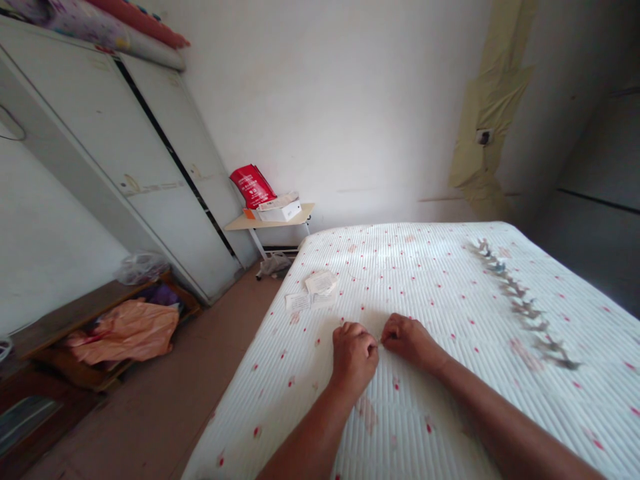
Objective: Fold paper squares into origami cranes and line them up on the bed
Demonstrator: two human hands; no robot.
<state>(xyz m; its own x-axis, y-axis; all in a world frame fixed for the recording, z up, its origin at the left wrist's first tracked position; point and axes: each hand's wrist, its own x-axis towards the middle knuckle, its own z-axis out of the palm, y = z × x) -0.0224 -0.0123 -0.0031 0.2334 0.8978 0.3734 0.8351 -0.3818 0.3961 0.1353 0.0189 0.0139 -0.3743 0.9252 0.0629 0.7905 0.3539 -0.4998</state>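
Small pale scrap, mostly hidden (379, 341), sits between the fingertips of the bare left hand (355, 350) and bare right hand (409, 339), low over the white ribbed bedspread with red dots (400, 413) — both hands pinched nearly closed, seemingly on the scrap — exact hold can't tell.

The single head view looks from the wearer's own eye level, facing forward and angled down across the patterned bed (400, 267) toward the wall (350, 100). The wearer's forearms enter close by at the bottom edge; a cabinet (115, 147) stands farther off at left.
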